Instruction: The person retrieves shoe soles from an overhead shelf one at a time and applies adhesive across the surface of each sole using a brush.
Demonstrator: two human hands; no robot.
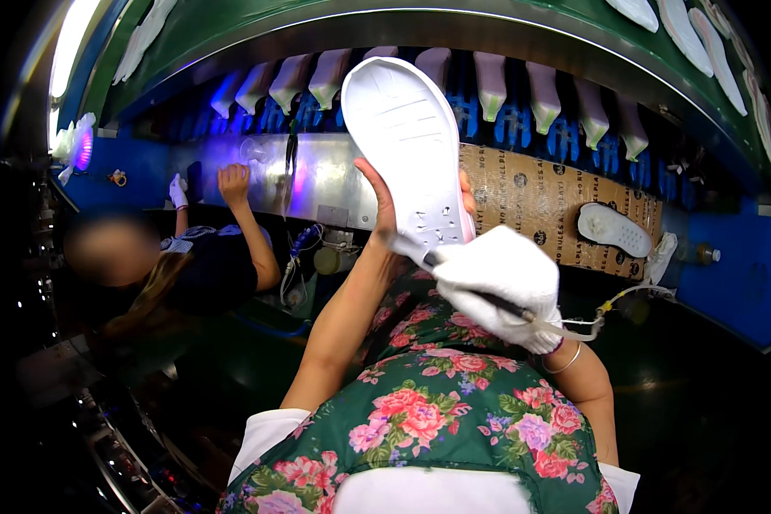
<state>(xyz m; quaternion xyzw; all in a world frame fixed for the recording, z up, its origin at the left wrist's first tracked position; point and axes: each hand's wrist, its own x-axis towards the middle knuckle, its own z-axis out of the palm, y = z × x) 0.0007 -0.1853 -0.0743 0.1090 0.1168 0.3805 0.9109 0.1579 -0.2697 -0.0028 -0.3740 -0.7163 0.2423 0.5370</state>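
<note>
My left hand (380, 202), bare, grips a white shoe sole (403, 111) from beneath, thumb along its left edge and fingertips showing at its right edge. The sole is tilted up, its inner face toward me, with slots and small marks in the surface. In a white knit glove, my right hand (505, 283) is closed round a dark-handled brush (420, 253). A thin pale tube runs from the handle's rear end. The brush's blurred tip is beside the sole's near end; whether it touches cannot be told.
Another white sole (615, 230) lies on printed brown cardboard (522, 197) at the right. Behind, pink and pale-green shoe pieces (491, 81) hang in a row on blue holders. A co-worker's bare hand (234, 184) is over the metal bench (317, 171) at left. More soles (685, 38) lie on the upper shelf.
</note>
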